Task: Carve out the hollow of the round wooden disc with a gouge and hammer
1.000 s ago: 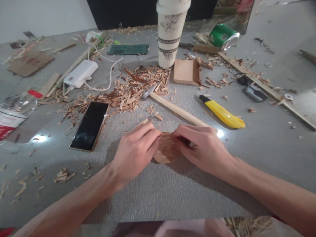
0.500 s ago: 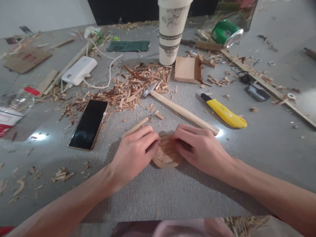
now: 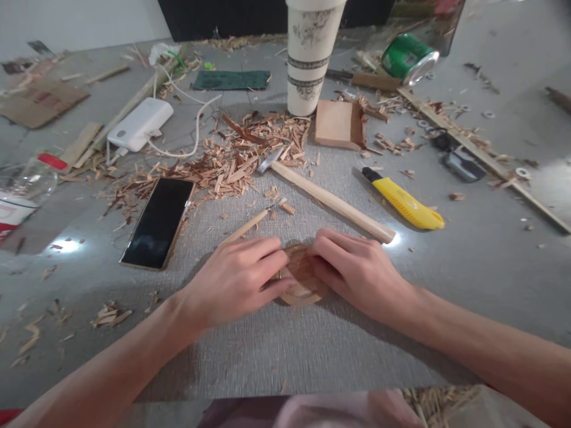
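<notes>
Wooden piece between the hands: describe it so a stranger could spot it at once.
From the tall white cup, come nearer, past the hammer. Between the left hand and right hand lies the wooden piece. Its rounded near edge sets it apart from the hammer's straight handle and loose shavings.

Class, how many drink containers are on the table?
3: patterned cup, back centre; green can, right of it; red-capped bottle, cut off at the left edge. Others may be hidden.

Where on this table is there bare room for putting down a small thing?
Nearly bare: the near tabletop between left forearm, right forearm and wooden piece; also the patch between yellow cutter and right forearm. Crowded: between phone and cup, where shavings heap around the hammer head.
</notes>
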`<state>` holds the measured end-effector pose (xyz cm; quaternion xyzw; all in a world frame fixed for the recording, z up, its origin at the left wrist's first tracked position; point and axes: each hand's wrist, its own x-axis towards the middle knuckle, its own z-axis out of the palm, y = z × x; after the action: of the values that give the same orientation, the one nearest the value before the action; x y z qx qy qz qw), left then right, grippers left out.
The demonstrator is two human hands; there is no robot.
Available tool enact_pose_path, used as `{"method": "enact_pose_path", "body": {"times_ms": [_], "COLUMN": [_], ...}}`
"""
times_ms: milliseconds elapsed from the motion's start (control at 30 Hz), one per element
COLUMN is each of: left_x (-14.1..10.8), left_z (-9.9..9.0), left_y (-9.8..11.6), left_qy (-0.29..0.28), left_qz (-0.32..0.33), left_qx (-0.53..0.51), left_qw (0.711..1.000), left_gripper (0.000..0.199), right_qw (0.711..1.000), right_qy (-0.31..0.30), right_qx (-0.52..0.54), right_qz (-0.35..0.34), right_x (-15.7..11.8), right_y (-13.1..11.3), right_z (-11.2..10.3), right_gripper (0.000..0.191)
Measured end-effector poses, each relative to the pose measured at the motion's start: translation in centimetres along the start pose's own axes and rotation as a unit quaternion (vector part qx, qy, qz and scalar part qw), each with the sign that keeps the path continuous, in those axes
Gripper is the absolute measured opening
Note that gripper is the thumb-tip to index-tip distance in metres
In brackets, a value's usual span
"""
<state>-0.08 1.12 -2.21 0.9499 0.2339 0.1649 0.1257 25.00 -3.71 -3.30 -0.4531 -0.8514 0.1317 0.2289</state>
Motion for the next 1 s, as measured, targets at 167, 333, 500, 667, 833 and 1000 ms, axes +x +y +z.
{"method": "enact_pose_path", "body": {"times_ms": [167, 333, 500, 667, 833, 1000], "left_x": [-0.1, 0.1, 0.4, 0.3, 0.3, 0.3], "left_z": [-0.3, -0.3, -0.3, -0.5, -0.6, -0.6], "left_y": [-0.1, 0.4, 0.9, 1.1, 1.0, 0.7], "left_qy": [-0.011, -0.003, -0.006, -0.023, -0.027, -0.046], "left_qz": [-0.010, -0.022, -0.049, -0.099, -0.100, -0.112], "left_qx": [-0.002, 0.017, 0.005, -0.023, -0.052, -0.088], "left_qw": [1.000, 1.000, 0.999, 0.995, 0.993, 0.989], "left_gripper": [0.028, 0.030, 0.029, 0.022, 0.023, 0.026], "right_qw": [0.999, 0.998, 0.999, 0.991, 0.984, 0.981], "right_qy": [0.004, 0.019, 0.007, -0.077, -0.106, -0.118], "right_qx": [-0.049, -0.062, -0.043, 0.107, 0.144, 0.151], "right_qz": [-0.013, -0.002, 0.020, 0.016, 0.010, 0.018], "right_x": [0.0, -0.1, 0.0, 0.4, 0.4, 0.3], "right_y": [-0.4, -0.6, -0.5, 0.7, 1.2, 1.2], "right_z": [-0.2, 0.1, 0.2, -1.7, -3.1, -3.1], "right_gripper": [0.020, 0.020, 0.017, 0.009, 0.019, 0.005]}}
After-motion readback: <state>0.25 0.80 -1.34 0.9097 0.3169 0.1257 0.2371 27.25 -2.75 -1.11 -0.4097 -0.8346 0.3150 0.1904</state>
